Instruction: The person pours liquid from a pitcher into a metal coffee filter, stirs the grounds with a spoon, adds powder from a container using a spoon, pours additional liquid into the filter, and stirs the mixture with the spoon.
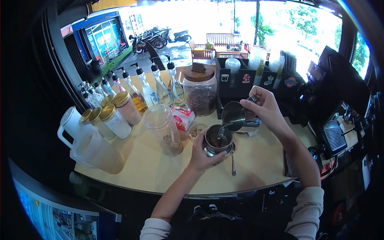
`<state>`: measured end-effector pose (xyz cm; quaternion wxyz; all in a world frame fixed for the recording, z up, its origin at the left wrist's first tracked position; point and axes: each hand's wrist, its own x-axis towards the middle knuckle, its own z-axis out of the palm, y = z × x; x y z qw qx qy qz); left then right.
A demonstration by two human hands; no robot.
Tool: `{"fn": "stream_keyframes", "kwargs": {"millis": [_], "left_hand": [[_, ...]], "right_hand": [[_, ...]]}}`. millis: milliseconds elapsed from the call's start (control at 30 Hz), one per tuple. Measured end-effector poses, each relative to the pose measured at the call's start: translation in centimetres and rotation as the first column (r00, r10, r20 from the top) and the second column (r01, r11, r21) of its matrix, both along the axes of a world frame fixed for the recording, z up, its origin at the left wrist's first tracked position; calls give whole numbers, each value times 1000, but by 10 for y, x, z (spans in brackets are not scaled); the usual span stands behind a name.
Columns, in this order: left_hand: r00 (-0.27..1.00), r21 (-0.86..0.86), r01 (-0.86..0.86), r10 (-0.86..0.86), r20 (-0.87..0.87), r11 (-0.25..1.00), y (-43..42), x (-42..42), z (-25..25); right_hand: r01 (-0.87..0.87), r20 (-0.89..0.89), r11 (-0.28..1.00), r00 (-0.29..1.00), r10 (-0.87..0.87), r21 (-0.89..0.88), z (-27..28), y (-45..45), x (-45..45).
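From my remote post I view a pale counter [256, 176], with a dark coffee machine [335, 136] beyond its right side. Along the back I see a black rack [235, 91] holding stacked cups and, just left of it, a wooden-lidded jar [200, 96]. At left stand a white pitcher [96, 152], gold-lidded jars [117, 125] and a row of pump bottles [148, 92]; nearer the middle is a tall clear container [163, 134]. I have the right hand [262, 106] raised, its fingers closed on the handle of a metal jug [234, 116], tilted above the cup with a thin stream running down. My left hand [202, 152] grips the side of that metal cup [219, 138], which sits upright near the counter's centre. I note a red-and-white packet [183, 118] behind the left hand, and a spoon [233, 165] just right of the cup.
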<state>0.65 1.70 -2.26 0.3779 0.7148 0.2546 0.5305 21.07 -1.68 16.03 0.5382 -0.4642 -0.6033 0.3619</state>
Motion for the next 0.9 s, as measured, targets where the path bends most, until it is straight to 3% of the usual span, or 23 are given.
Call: {"fn": "stream_keyframes", "kwargs": {"millis": [167, 300, 433, 900], "left_hand": [[1000, -6, -5, 5, -4, 1000, 0, 0, 0], [1000, -3, -6, 5, -22, 1000, 0, -1, 0], [998, 60, -36, 38, -46, 998, -2, -1, 6], [1000, 16, -17, 17, -7, 1000, 0, 1, 0]], "right_hand": [[30, 79, 999, 996, -32, 37, -6, 7, 8], [36, 23, 999, 999, -36, 3, -3, 3, 6], [49, 41, 998, 998, -50, 27, -4, 4, 9], [93, 106, 991, 989, -103, 95, -9, 19, 6]]}}
